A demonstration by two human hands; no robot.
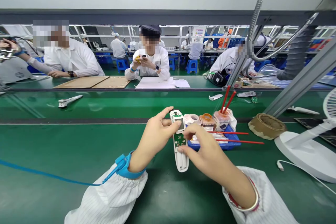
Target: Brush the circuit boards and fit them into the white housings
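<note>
A long white device housing [181,162] is held up over the green bench, with a small screen and a green circuit board showing in its open face. My left hand [157,131] grips its upper end, thumb beside the screen and index finger at the top edge. The fingers of my right hand [203,148] are bent at the housing's right side, thumb against the board's lower part; whether they pinch a small part is hidden. A blue strap with a cord circles my left wrist.
Behind my right hand, a blue tray [228,143] holds small jars and red sticks. Farther right are a brown ring [267,126], a white fan [307,150] and a slanted metal post [299,80]. A white device [69,101] lies on the belt; people sit across it.
</note>
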